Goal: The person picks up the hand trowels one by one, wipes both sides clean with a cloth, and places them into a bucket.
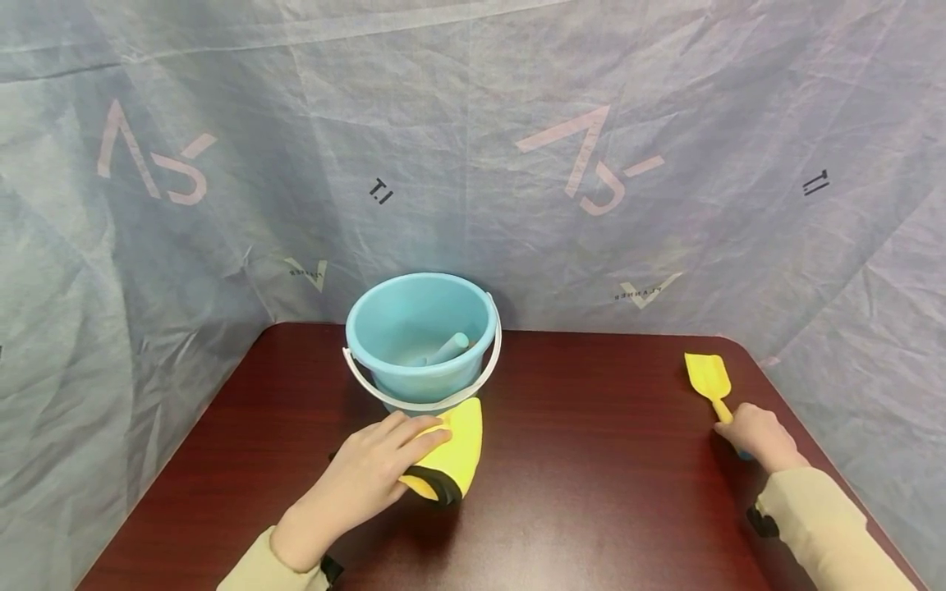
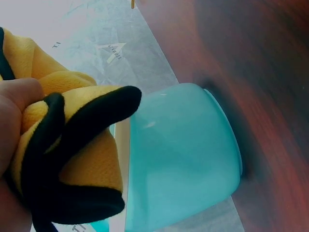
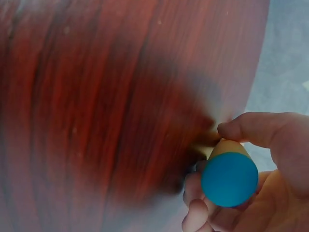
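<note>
A folded yellow cloth with black edging is gripped by my left hand, just in front of the light blue bucket. In the left wrist view the cloth overlaps the side of the bucket. The bucket stands upright with its white handle hanging down at the front. Inside it leans a light blue stick-like piece, its lower end hidden. At the right side of the table, my right hand holds a small yellow shovel by its handle, whose blue end faces the right wrist camera.
The dark red wooden table has rounded far corners. Grey printed fabric hangs close behind its back edge and along both sides. The bucket stands near that back edge, left of the middle.
</note>
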`<state>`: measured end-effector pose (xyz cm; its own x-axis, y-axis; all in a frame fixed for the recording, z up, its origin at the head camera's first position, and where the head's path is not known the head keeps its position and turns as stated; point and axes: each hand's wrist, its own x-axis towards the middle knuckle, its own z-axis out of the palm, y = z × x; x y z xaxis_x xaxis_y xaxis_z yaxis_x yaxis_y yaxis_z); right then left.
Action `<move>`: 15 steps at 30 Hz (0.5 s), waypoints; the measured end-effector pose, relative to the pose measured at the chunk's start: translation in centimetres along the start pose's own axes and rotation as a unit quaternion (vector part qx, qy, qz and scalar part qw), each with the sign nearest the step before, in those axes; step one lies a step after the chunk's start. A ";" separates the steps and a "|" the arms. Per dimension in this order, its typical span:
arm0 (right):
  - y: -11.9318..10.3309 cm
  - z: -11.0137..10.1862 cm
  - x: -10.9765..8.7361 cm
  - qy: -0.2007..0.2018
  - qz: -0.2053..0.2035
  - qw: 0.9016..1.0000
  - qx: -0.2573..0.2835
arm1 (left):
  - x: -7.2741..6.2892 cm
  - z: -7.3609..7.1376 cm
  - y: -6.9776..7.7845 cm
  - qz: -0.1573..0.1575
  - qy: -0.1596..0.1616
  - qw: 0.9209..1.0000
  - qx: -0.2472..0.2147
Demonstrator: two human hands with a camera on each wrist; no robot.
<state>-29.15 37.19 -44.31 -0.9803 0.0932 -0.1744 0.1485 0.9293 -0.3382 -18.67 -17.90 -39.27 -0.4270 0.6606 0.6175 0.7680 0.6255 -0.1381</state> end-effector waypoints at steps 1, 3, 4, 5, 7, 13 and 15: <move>0.0 -0.1 0.0 -0.001 0.003 1.000 0.000 | 0.0 0.0 0.0 0.000 -0.001 1.000 0.000; 0.1 -0.2 0.0 -0.004 0.010 1.000 0.004 | 0.0 -0.1 0.0 -0.001 -0.003 1.000 -0.001; 0.1 -0.4 0.1 -0.007 0.016 1.000 0.007 | 0.0 -0.1 0.0 -0.001 -0.004 1.000 0.000; 0.1 -0.5 0.1 -0.009 0.022 1.000 0.010 | 0.0 -0.1 0.0 -0.002 -0.004 1.000 -0.001; 0.1 -0.7 0.1 -0.013 0.034 0.999 0.013 | 0.0 -0.1 0.1 -0.002 -0.005 1.000 0.002; -0.1 -1.6 0.3 -0.018 0.031 0.999 -0.008 | 0.0 -0.2 0.1 -0.003 -0.006 1.000 0.007; -0.1 -1.9 0.4 -0.017 0.026 0.999 -0.016 | 0.1 -0.2 0.1 -0.002 -0.003 1.000 0.008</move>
<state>-29.81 37.77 -42.59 -0.9662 0.1294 -0.2229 0.1940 0.9345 -0.2985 -18.53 -17.89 -39.10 -0.4331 0.6609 0.6128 0.7589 0.6342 -0.1477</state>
